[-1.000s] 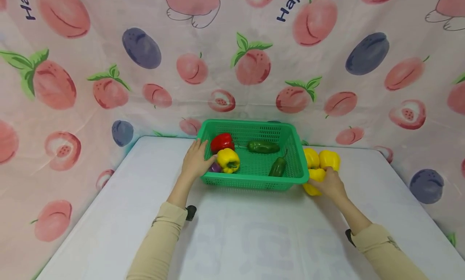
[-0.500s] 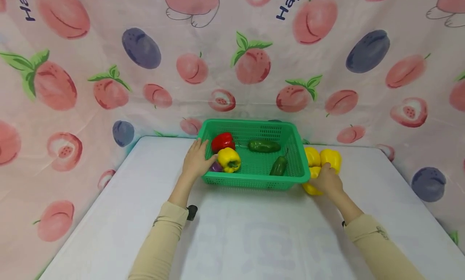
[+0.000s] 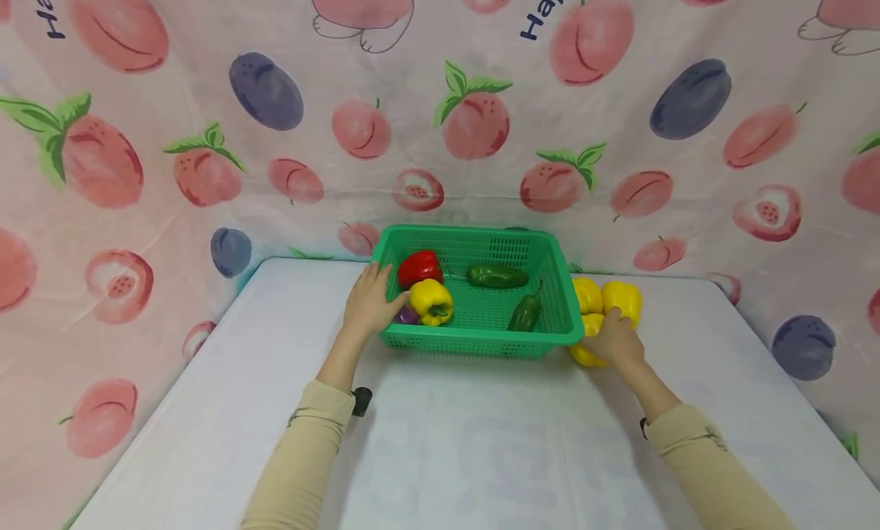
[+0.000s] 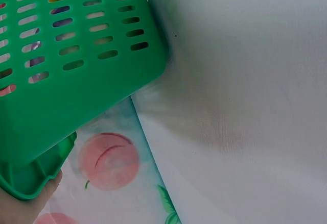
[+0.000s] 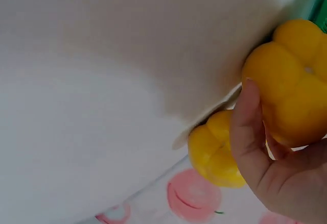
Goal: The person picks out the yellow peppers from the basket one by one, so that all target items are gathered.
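My left hand (image 3: 369,307) grips the left rim of a green plastic basket (image 3: 481,337), its thumb inside near a yellow bell pepper (image 3: 431,302). In the left wrist view only part of that hand (image 4: 20,208) shows, wrapped under the rim. Outside the basket's right end, my right hand (image 3: 622,343) has its fingers curled around another yellow bell pepper (image 5: 286,81), partly hidden by the hand in the head view. Two more yellow bell peppers (image 3: 588,295) (image 3: 622,297) stand just behind it on the table.
Inside the basket lie a red bell pepper (image 3: 419,269), two long green peppers (image 3: 496,276) (image 3: 525,314) and a partly hidden purple item (image 3: 407,316). A white-covered table (image 3: 481,438) bears everything. Fruit-printed cloth (image 3: 309,133) hangs behind and at the sides.
My right wrist and forearm have shifted slightly left, with the hand still on the yellow bell pepper. The left hand and basket stay in place.
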